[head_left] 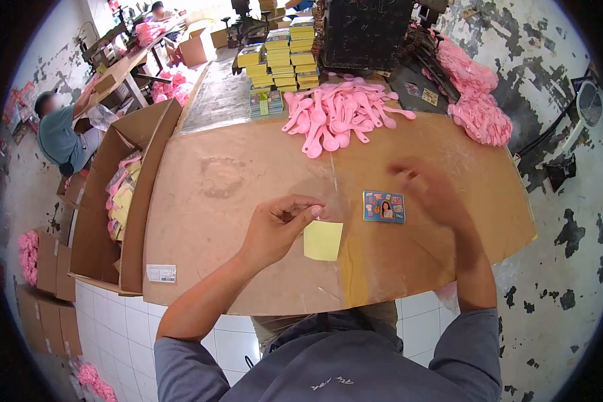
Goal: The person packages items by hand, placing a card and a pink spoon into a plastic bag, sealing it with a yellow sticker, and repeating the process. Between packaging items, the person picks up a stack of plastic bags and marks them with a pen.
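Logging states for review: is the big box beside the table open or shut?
Open: the box has no cover over its top, and pink and yellow things show inside.

Bright rm; R hand [434,194] motion-blurred, fisheye edges warped & dark.

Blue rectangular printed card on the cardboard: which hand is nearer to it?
Right. The right hand is close to the card at its upper right; the left hand is farther, leftward.

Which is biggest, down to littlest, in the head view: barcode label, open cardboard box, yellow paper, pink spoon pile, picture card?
1. Open cardboard box
2. Pink spoon pile
3. Yellow paper and picture card: too alike to rank
4. Barcode label
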Available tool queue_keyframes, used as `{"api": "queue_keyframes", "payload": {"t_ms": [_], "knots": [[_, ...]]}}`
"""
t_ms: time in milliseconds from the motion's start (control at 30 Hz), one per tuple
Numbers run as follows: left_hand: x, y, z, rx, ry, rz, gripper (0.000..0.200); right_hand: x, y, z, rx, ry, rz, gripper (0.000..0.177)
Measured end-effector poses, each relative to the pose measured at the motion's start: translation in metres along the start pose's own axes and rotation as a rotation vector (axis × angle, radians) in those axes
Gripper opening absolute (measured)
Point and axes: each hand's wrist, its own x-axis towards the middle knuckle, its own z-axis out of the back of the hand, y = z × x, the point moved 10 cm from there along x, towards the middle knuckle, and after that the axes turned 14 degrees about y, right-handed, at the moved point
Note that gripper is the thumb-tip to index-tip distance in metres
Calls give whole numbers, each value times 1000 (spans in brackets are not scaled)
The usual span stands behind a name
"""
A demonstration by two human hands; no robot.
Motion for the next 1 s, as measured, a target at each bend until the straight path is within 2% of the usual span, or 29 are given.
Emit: {"api": "queue_keyframes", "payload": {"t_ms": [67,167,267,567,667,767,1000], "knots": [[-1,0,0,24,-14,3,19,9,65,-51,38,111,180,43],[-2,-5,-1,-10,-13,-64,20,27,75,-91,174,232,96,40],[-2,-7,-2,-83,8,-9,22,41,49,-101,634,159,93,36],[-1,5,4,53,7,39,23,36,21,-100,710,80,77,21],[0,0,4,-15,-22,-27,23,37,14,-100,737,55,72,18],[0,3,8,79,-36,-20,24,35,17,-96,680,54,102,16],[2,4,9,47,15,-21,24,36,11,-92,683,59,117,16]]}}
